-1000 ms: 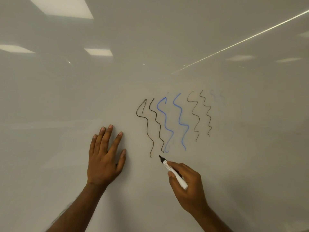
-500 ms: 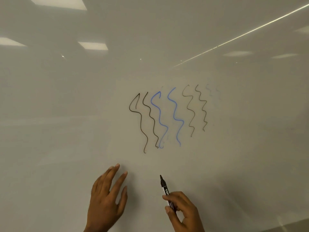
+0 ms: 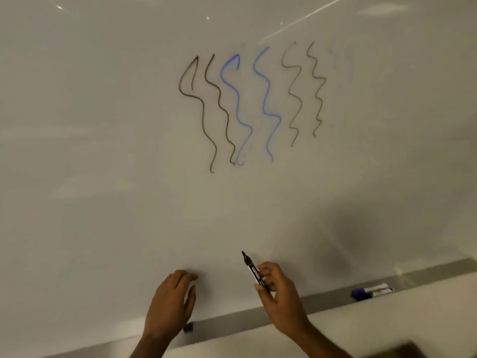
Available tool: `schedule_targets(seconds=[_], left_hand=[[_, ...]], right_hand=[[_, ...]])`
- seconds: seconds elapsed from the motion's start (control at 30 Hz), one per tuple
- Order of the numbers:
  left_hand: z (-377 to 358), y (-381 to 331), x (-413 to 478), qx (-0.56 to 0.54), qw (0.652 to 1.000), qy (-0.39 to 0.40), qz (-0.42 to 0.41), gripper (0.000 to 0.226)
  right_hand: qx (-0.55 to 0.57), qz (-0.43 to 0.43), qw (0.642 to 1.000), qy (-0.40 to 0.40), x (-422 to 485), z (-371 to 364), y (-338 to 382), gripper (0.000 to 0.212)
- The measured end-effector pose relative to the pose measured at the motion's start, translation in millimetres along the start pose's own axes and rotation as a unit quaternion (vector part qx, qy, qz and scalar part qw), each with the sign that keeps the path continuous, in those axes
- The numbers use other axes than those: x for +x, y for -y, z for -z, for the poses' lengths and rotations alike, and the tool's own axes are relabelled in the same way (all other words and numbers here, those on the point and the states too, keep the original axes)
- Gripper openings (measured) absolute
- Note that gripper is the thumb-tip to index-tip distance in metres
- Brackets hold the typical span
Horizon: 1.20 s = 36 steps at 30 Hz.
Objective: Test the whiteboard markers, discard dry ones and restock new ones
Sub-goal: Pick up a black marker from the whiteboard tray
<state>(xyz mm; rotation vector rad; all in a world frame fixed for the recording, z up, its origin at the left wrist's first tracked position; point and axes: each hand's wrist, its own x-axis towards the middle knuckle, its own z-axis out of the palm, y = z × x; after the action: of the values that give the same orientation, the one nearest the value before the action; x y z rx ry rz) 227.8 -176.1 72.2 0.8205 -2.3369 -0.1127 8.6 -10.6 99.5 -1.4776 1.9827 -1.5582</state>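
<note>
My right hand (image 3: 280,298) pinches an uncapped black marker (image 3: 252,270), tip pointing up, a little off the whiteboard (image 3: 103,151). My left hand (image 3: 171,303) hovers low in front of the board, fingers loosely curled and holding nothing. A small black cap (image 3: 188,327) lies on the grey tray (image 3: 322,298) just below the left hand. Further right on the tray lie a blue-capped marker (image 3: 366,291) and another marker beside it. Several wavy test lines (image 3: 253,104), black and blue, mark the board above.
The grey tray runs along the board's lower edge, rising to the right. Below it is a pale wall. A dark blurred shape (image 3: 402,351) shows at the bottom right corner.
Both hands have dropped from the test lines toward the tray. The left hand lifted off the board. The view has tilted down, bringing the tray and its markers into sight.
</note>
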Motion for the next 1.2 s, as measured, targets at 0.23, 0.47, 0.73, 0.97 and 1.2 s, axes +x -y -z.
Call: schedule_targets(seconds=[0.23, 0.47, 0.73, 0.97, 1.2], left_hand=[[-44.8, 25.7, -35.3, 0.003, 0.968, 0.219, 0.121, 0.028], [-79.3, 40.9, -56.7, 0.023, 0.936, 0.315, 0.158, 0.033], [-93.0, 43.4, -62.5, 0.039, 0.935, 0.308, 0.172, 0.025], [-100.4, 49.1, -65.9, 0.02, 0.93, 0.318, 0.182, 0.021], [-89.8, 10.6, -52.9, -0.112, 0.944, 0.227, 0.213, 0.023]], right_hand=[[-0.027, -0.061, 0.997, 0.029, -19.9, -3.5, -36.5, 0.045], [-0.055, -0.099, 0.992, 0.062, -35.7, -4.1, -66.2, 0.04], [-0.069, -0.123, 0.986, 0.085, -53.6, -6.4, -83.4, 0.033], [-0.08, -0.143, 0.981, 0.103, -63.4, 3.1, -88.4, 0.029], [-0.062, -0.144, 0.984, 0.089, -67.0, 12.8, -92.5, 0.028]])
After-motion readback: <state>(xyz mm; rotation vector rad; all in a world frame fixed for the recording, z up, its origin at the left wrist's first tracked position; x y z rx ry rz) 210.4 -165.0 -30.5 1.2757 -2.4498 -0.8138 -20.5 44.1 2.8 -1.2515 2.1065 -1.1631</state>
